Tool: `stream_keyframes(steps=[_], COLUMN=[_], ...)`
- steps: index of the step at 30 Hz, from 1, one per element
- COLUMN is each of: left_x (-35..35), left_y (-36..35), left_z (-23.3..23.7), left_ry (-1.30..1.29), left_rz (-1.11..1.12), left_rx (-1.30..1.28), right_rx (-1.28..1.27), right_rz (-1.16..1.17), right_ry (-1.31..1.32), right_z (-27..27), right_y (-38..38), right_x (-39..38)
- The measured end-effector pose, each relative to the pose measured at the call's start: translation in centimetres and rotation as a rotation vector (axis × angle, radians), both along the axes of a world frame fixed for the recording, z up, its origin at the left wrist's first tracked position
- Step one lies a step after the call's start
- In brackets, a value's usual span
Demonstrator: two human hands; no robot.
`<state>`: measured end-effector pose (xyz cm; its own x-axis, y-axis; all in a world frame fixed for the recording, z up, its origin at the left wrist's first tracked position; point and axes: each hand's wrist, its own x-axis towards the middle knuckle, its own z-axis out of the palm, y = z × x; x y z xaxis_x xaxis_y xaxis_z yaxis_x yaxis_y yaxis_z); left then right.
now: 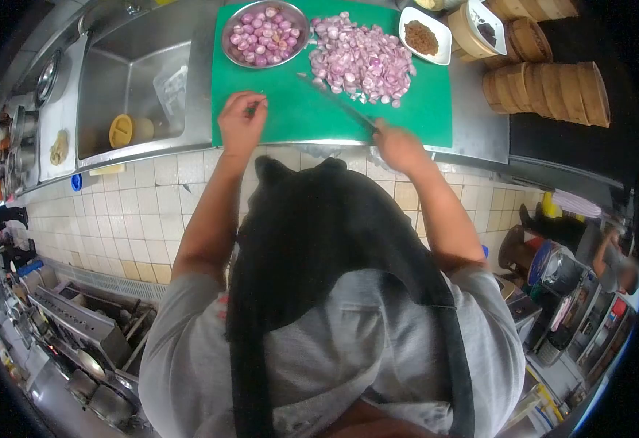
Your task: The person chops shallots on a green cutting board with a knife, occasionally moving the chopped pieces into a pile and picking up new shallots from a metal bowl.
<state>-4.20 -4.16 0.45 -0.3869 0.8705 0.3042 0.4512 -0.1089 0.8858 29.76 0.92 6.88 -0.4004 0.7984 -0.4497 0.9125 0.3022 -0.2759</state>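
Note:
My right hand [400,146] is wrapped round the handle of a knife [345,108], whose blade points up and left over the green cutting board [276,109]. Over the board's left part is my left hand [243,120], fingers curled and thumb near the fingertips; whether something small is between them is too small to tell. A metal bowl [227,45] of whole peeled shallots [265,36] stands on the board above my left hand. Beside it, beyond the knife, lies a wide pile of sliced shallots [363,58].
White dishes [445,36] with brown and dark contents stand at the upper right, near stacked bamboo steamers [545,91]. On the left is a metal sink [133,80] with a yellow-lidded container [121,131]. Another person [618,266] is at the far right.

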Motion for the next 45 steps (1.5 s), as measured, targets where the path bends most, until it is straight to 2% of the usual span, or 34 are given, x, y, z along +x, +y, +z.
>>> stream_keyframes(steps=[3,6,12,15,19,23,27,29,30,32,34,37,38,41,45], left_x=[1.2,2.7,9.2,11.4,12.0,11.3,10.0,7.4,5.9,2.9,-0.4,-3.2,-3.9,-4.8,-3.3], left_y=[0.2,1.2,3.0,4.9,7.7,9.2,10.0,11.0,11.5,12.4,13.3,14.4,15.1,17.6,20.1], left_z=[1.9,4.2,7.4,6.9,4.8,4.5,4.3,4.1,4.1,5.8,6.2,7.3,7.1,6.1,5.8], left_ry=[0.036,0.396,0.549,0.613,0.718,0.795,0.815,0.725,0.676,0.586,0.719,0.768,0.800,0.888,1.013], left_rz=[-0.021,-0.163,-0.545,-0.627,-0.531,-0.484,-0.376,-0.311,-0.281,-0.209,-0.084,0.052,0.041,-0.012,-0.057], left_rx=[-0.016,0.138,0.079,0.037,0.001,-0.072,-0.003,0.127,0.193,0.147,0.070,-0.153,-0.149,-0.154,-0.250], right_rx=[0.072,0.153,0.369,0.460,0.538,0.604,0.492,0.439,0.454,0.391,0.315,0.238,0.179,0.118,0.040], right_rz=[-0.075,-0.089,-0.075,-0.059,-0.140,-0.225,-0.428,-0.547,-0.531,-0.583,-0.630,-0.622,-0.628,-0.577,-0.508], right_ry=[-0.047,-0.016,-0.005,0.026,-0.054,0.014,0.052,0.129,0.196,0.278,0.368,0.528,0.568,0.476,0.517], right_z=[1.6,3.6,9.7,11.5,14.0,16.5,17.5,16.6,15.5,13.3,11.4,9.1,8.8,8.1,7.9], right_y=[1.4,2.1,1.5,1.0,0.2,-1.1,-2.1,-2.9,-3.2,-4.1,-5.0,-6.0,-6.4,-6.9,-7.1], right_x=[0.8,1.8,1.9,2.3,4.1,6.8,9.9,11.7,12.6,13.7,13.9,13.1,12.6,10.7,8.6])
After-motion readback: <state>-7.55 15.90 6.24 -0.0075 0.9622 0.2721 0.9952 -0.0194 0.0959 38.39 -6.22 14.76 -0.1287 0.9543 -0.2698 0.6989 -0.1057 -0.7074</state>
